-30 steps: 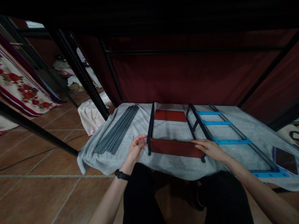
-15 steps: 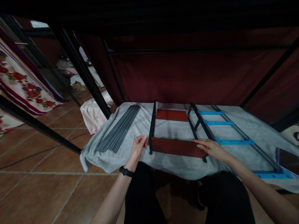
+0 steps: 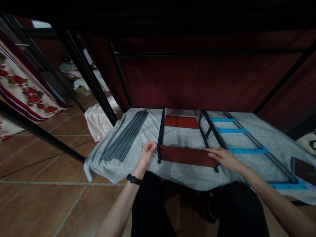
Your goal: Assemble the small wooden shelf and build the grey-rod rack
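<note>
In front of me a black metal frame (image 3: 162,128) lies on the grey cloth, with a reddish-brown board (image 3: 189,156) standing on edge between its two sides at the near end. My left hand (image 3: 148,151) is pinched closed at the outer side of the left bar, level with the board's end. Whatever small thing those fingers hold is too small to make out. My right hand (image 3: 219,156) grips the board's right end, fingers over its top edge beside the right side frame (image 3: 212,126). Farther back, a second reddish board (image 3: 181,121) lies flat between the sides.
A bundle of grey tubes (image 3: 125,136) lies left of the frame. To the right stretches a dark rack with blue crossbars (image 3: 248,150), and a dark flat screen device (image 3: 303,169) lies beyond it. Black posts (image 3: 85,79) and an overhead bar (image 3: 197,53) surround the cloth-covered surface.
My left hand's fingers have turned slightly and shifted a little at the left bar. My right hand stays on the board, and the frame has not moved.
</note>
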Available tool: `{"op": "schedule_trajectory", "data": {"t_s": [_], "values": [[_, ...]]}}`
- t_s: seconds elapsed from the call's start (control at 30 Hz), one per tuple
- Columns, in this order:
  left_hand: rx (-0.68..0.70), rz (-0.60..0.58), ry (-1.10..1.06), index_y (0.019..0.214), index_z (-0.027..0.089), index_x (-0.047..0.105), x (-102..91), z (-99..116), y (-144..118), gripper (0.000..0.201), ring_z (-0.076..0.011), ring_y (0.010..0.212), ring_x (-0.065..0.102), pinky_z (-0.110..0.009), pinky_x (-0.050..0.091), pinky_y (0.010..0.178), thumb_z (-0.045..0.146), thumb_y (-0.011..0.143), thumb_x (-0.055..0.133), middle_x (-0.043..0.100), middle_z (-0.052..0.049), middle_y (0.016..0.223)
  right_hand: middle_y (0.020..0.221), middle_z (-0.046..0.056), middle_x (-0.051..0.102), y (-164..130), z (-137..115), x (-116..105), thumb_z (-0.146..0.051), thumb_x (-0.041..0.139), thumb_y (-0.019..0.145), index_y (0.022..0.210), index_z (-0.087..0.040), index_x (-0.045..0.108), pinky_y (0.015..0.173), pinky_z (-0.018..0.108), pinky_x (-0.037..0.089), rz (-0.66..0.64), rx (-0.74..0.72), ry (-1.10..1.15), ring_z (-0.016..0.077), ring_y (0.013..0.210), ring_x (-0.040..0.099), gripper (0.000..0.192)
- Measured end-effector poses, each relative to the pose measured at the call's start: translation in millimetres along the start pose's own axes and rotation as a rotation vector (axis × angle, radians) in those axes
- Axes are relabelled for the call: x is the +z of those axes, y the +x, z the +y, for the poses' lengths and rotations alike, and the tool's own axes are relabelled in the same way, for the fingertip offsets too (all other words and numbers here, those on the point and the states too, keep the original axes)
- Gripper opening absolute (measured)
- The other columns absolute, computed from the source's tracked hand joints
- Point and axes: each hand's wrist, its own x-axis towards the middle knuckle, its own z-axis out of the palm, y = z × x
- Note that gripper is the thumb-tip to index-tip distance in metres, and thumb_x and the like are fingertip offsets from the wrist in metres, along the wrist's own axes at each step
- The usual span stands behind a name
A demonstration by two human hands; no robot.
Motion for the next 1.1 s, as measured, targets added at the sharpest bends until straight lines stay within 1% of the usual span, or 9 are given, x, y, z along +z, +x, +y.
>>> {"op": "schedule_trajectory", "data": {"t_s": [0.13, 0.23, 0.33, 0.4, 0.53, 0.7, 0.77, 0.9, 1.1], "values": [[-0.05, -0.051, -0.065, 0.091, 0.018, 0.068, -4.1, -0.7, -2.2, 0.037, -0.0131, 0.072, 0.059, -0.024, 0.048, 0.067, 0.046, 0.071, 0.079, 0.066, -0.003, 0.083, 0.13, 0.002, 0.069, -0.3, 0.3, -0.3, -0.047, 0.042, 0.1, 0.134, -0.034, 0.065, 0.103, 0.043, 0.053, 0.002, -0.001, -0.002, 0.0244, 0.118, 0.066, 0.043], [-0.058, -0.01, -0.032, 0.078, 0.017, 0.063, -4.3, -3.0, -3.1, 0.038, -0.011, 0.062, 0.054, -0.023, 0.044, 0.06, 0.053, 0.076, 0.074, 0.061, 0.0, 0.071, 0.131, 0.002, 0.069, -0.6, 0.8, 0.2, -0.048, 0.043, 0.1, 0.134, -0.034, 0.065, 0.104, 0.044, 0.052, 0.001, 0.007, -0.005, 0.0246, 0.119, 0.065, 0.043], [0.005, -0.024, 0.029, 0.07, 0.018, 0.06, -3.4, -4.1, -1.6, 0.034, -0.0092, 0.055, 0.046, -0.022, 0.04, 0.056, 0.048, 0.076, 0.074, 0.053, 0.003, 0.06, 0.13, 0.003, 0.069, -0.4, -0.4, -0.3, -0.049, 0.043, 0.099, 0.134, -0.032, 0.066, 0.104, 0.044, 0.052, 0.0, 0.001, 0.0, 0.0252, 0.119, 0.066, 0.044], [0.021, -0.043, 0.021, 0.078, 0.018, 0.066, -4.0, -3.0, -1.8, 0.029, -0.0106, 0.061, 0.052, -0.022, 0.044, 0.061, 0.043, 0.072, 0.078, 0.059, 0.001, 0.066, 0.13, 0.004, 0.069, -0.1, -1.7, -1.1, -0.049, 0.043, 0.099, 0.134, -0.032, 0.066, 0.103, 0.045, 0.053, 0.0, -0.005, 0.005, 0.0254, 0.118, 0.066, 0.044], [-0.076, -0.038, -0.125, 0.095, 0.018, 0.068, -4.8, -1.5, -4.5, 0.035, -0.0139, 0.074, 0.061, -0.027, 0.051, 0.07, 0.043, 0.072, 0.077, 0.067, -0.003, 0.086, 0.129, 0.004, 0.07, 0.5, -2.6, -1.5, -0.049, 0.044, 0.099, 0.134, -0.033, 0.066, 0.103, 0.045, 0.053, 0.0, -0.014, 0.005, 0.0258, 0.118, 0.066, 0.044], [-0.01, -0.006, -0.036, 0.07, 0.018, 0.06, -0.6, -7.1, 0.5, 0.031, -0.0081, 0.055, 0.047, -0.02, 0.041, 0.056, 0.044, 0.076, 0.075, 0.051, 0.004, 0.059, 0.127, 0.004, 0.07, 0.2, -2.0, -1.3, -0.05, 0.045, 0.099, 0.134, -0.033, 0.065, 0.104, 0.045, 0.051, -0.007, -0.015, -0.018, 0.0258, 0.119, 0.065, 0.044], [0.019, -0.027, -0.037, 0.073, 0.018, 0.063, -1.2, -8.6, 2.2, 0.028, -0.0086, 0.059, 0.05, -0.02, 0.042, 0.059, 0.041, 0.074, 0.078, 0.055, 0.003, 0.062, 0.126, 0.005, 0.071, 0.2, -2.3, -2.0, -0.05, 0.045, 0.098, 0.134, -0.032, 0.065, 0.104, 0.045, 0.051, -0.01, -0.019, -0.024, 0.0258, 0.117, 0.065, 0.045], [-0.04, -0.06, -0.089, 0.087, 0.017, 0.067, -4.3, -8.8, -0.6, 0.035, -0.012, 0.069, 0.058, -0.024, 0.048, 0.066, 0.048, 0.075, 0.076, 0.064, -0.002, 0.078, 0.123, 0.005, 0.071, 0.9, -3.6, -3.0, -0.052, 0.045, 0.098, 0.133, -0.032, 0.066, 0.102, 0.044, 0.052, -0.004, -0.031, -0.017, 0.0257, 0.116, 0.066, 0.045], [-0.003, -0.036, 0.023, 0.067, 0.018, 0.056, -1.7, -9.3, -0.9, 0.038, -0.0089, 0.053, 0.044, -0.021, 0.037, 0.055, 0.051, 0.078, 0.072, 0.05, 0.004, 0.056, 0.125, 0.004, 0.07, 1.5, -6.4, -3.5, -0.052, 0.043, 0.099, 0.132, -0.033, 0.066, 0.104, 0.045, 0.052, 0.008, -0.037, -0.027, 0.0252, 0.118, 0.064, 0.044]]}}
